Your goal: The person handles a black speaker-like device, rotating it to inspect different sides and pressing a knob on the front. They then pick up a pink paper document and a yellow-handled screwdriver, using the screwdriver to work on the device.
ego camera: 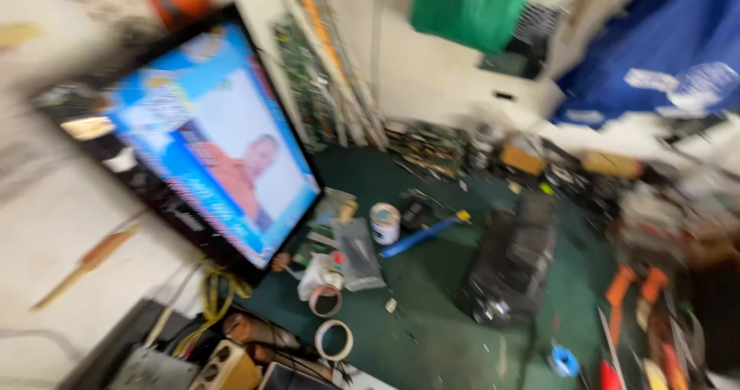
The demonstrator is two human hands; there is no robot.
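Although the whole view is smeared by motion, we can make out a lit flat screen (212, 139) leaning against the wall, its long axis tilted from upper left down to lower right. Neither of our hands shows, so we cannot tell their grip. Right of the screen's lower corner, on the green mat (432, 321), a blue-handled tool (420, 234) lies pointing up-right, beside a white can (385, 222). Below the screen sit two tape rolls (334, 339).
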